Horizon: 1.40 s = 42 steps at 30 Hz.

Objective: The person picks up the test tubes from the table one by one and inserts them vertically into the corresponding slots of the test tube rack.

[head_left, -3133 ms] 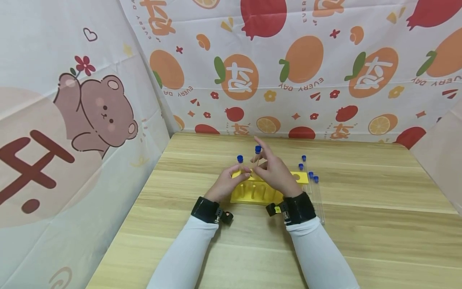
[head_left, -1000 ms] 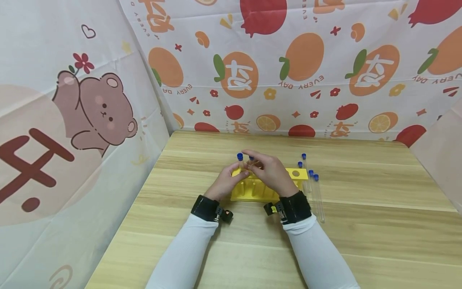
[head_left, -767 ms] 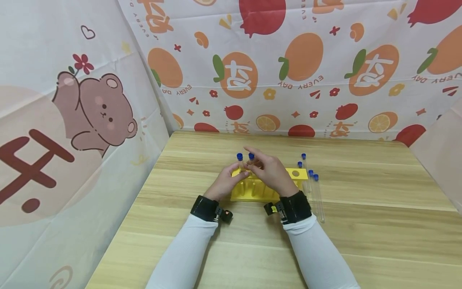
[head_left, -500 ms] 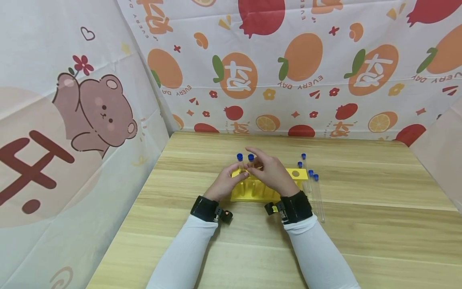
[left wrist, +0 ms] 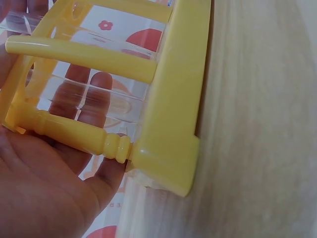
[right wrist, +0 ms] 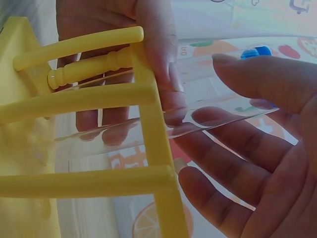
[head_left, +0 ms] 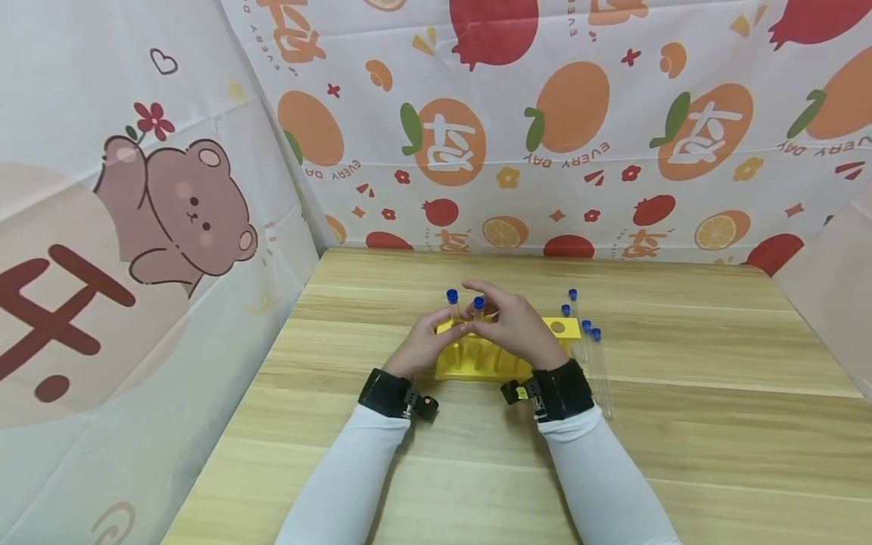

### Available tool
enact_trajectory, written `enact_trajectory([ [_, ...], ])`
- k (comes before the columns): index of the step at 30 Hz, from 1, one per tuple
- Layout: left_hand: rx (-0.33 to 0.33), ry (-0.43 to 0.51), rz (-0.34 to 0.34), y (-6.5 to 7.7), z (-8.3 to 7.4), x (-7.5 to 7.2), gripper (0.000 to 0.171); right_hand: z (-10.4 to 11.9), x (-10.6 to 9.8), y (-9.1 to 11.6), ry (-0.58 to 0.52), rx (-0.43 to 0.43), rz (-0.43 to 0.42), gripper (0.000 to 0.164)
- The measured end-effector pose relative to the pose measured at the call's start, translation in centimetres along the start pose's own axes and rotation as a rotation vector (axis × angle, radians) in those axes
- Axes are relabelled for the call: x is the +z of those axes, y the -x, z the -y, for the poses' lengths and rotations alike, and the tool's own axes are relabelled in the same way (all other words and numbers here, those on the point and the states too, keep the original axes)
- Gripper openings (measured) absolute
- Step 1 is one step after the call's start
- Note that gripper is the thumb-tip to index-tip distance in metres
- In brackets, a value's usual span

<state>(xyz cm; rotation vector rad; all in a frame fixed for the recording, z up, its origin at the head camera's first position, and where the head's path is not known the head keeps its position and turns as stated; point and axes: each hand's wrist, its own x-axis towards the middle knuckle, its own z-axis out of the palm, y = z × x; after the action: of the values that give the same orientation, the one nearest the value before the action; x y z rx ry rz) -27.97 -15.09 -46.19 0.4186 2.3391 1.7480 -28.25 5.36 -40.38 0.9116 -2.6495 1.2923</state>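
A yellow test tube rack (head_left: 492, 375) stands on the table. My left hand (head_left: 421, 347) grips its left end; in the left wrist view the palm and fingers lie around the turned corner post (left wrist: 79, 134). One clear test tube (head_left: 453, 297) with a blue cap stands in the leftmost hole. My right hand (head_left: 515, 327) holds a second blue-capped test tube (head_left: 479, 303), thumb in front and fingers behind. In the right wrist view this tube (right wrist: 193, 128) passes through the rack's upper plate (right wrist: 154, 131). Part of it is hidden by the thumb.
Several loose blue-capped test tubes (head_left: 599, 371) lie on the wooden table (head_left: 715, 393) right of the rack. A free hole (head_left: 559, 327) shows at the rack's right end. A printed cloth (head_left: 507, 178) hangs behind the table, another at the left.
The second tube has come down from above the rack and sits lower in it, its cap shifting slightly right in the last half second. The left hand stays at the rack's end.
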Motion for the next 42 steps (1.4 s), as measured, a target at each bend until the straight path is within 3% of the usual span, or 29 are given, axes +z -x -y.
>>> enact_trajectory([
  [9,-0.005,0.011,-0.014,0.4,0.2,0.0,0.028,0.2,-0.3,0.1,-0.006,0.019,0.056,0.063],
  [18,0.001,0.019,-0.013,0.5,0.4,0.1,0.03,-0.2,-1.9,0.4,-0.066,0.119,0.086,0.07],
  [29,0.021,-0.021,-0.012,0.0,0.3,-0.1,0.027,-2.1,-5.9,2.3,-0.151,0.094,-0.091,0.045],
  [35,0.008,-0.028,0.006,-0.2,0.2,-0.1,0.027,-3.7,-8.4,4.2,-0.086,0.212,-0.199,0.048],
  [42,-0.001,-0.015,-0.003,0.0,0.1,-0.1,0.028,-5.8,-11.0,5.8,-0.01,0.392,-0.248,0.065],
])
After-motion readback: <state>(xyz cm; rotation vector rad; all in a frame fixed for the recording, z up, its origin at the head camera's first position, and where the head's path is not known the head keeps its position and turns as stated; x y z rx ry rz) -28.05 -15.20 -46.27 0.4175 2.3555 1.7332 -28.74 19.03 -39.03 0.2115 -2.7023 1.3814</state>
